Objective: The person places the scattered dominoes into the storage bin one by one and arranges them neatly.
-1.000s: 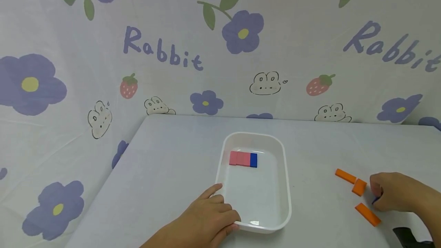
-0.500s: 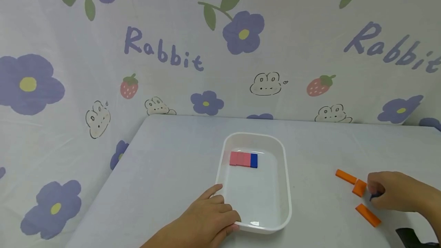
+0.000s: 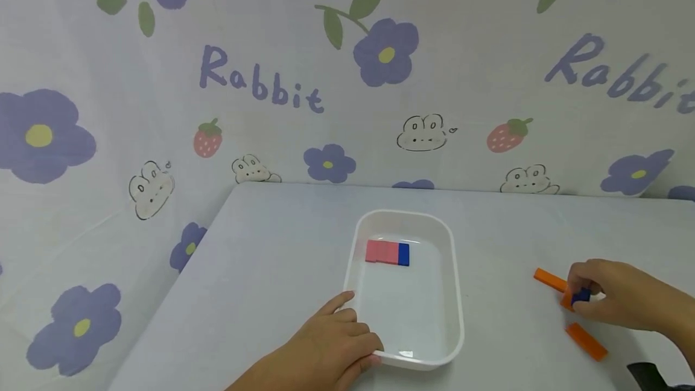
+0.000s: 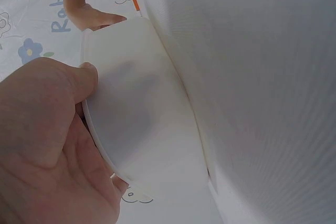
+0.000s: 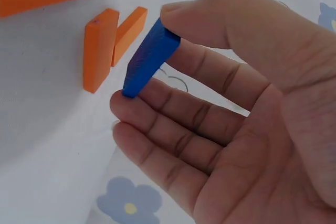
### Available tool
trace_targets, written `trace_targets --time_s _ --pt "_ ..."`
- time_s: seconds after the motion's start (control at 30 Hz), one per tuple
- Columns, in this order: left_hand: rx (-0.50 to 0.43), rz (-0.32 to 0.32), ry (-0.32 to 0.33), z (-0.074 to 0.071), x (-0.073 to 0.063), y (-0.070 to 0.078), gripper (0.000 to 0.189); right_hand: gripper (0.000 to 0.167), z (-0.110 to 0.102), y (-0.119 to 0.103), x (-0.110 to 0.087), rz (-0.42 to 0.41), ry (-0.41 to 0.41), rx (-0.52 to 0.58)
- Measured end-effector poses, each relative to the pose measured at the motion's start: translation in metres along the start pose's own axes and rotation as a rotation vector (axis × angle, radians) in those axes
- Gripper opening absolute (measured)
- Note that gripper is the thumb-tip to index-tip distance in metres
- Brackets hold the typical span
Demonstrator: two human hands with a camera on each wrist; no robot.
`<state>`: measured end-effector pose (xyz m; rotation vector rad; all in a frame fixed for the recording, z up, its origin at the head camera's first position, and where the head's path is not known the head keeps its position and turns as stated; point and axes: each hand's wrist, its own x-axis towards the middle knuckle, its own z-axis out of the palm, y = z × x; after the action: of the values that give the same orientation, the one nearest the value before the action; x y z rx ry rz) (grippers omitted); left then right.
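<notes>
My left hand (image 3: 328, 343) grips the near-left corner of a white plastic tray (image 3: 460, 318). In the left wrist view the thumb (image 4: 84, 80) presses on the tray's outer wall. Over on the right, my right hand (image 3: 624, 294) pinches a blue block (image 3: 580, 295) between thumb and fingers. The right wrist view shows this flat blue block (image 5: 149, 59) tilted, the thumb on its upper end. Close to that hand lie three orange blocks: a thin one (image 3: 551, 279), one partly hidden behind the held block (image 3: 565, 301), and a longer one (image 3: 586, 341) nearer me.
Inside the tray, pink blocks (image 3: 382, 251) stand in a row with a blue block (image 3: 404, 254) at the right end, near the far-left part. A white cloth covers the table (image 3: 282, 240). Behind hangs a flower-and-rabbit print cloth (image 3: 260, 29). A dark object (image 3: 645, 376) shows at bottom right.
My right hand has moved slightly left and up with the blue block, which now shows more and overlaps one orange block. My left hand stays on the tray.
</notes>
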<state>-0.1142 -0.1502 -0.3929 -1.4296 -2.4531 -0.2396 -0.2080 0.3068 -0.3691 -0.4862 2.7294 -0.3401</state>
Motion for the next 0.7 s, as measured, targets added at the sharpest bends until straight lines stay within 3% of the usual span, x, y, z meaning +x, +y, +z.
trace_targets --time_s 0.2,0.43,0.7 --pt "-0.011 -0.008 -0.017 0.002 0.000 0.001 0.015 0.021 -0.002 -0.004 -0.004 -0.055 0.064 -0.012" --pt "-0.027 -0.016 -0.034 0.002 0.000 0.000 0.015 0.023 -0.003 -0.007 0.000 -0.025 0.062 0.001" --pt "-0.037 -0.026 -0.038 0.002 -0.001 0.000 0.016 0.024 -0.006 -0.015 0.004 -0.093 0.089 0.005"
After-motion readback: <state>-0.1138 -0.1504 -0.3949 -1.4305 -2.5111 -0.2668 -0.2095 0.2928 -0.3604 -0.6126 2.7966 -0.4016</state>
